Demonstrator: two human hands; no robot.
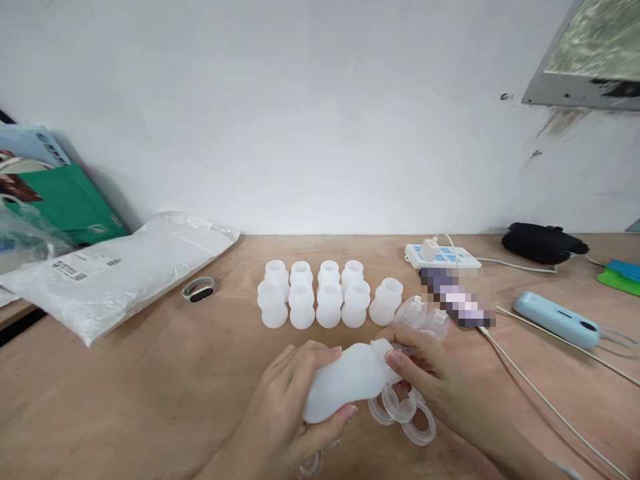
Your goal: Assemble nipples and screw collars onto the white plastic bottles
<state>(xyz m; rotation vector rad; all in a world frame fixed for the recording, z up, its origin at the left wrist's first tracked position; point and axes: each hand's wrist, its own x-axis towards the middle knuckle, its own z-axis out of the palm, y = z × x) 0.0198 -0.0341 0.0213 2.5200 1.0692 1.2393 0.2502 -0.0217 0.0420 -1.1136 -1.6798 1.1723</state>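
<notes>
My left hand (287, 397) is wrapped round the body of a soft white translucent bottle (345, 380), which lies tilted with its neck to the right. At that neck my right hand (425, 363) pinches with thumb and fingers; whether a ring sits there too I cannot make out. Several clear rings (419, 427) lie on the table below my right hand. Another clear ring (311, 465) shows partly under my left hand. Beyond my hands stand several white bottles (303, 308) in two rows, with one separate bottle (386, 303) at their right. Clear domed caps (413, 312) lie beside it.
On the wooden table (150, 400), a white plastic parcel (135, 267) and a fitness band (200, 291) lie left. To the right are a power strip (455, 258), a blurred phone (457, 300), cables, a light-blue device (555, 319) and a black case (540, 243). A wall rises behind.
</notes>
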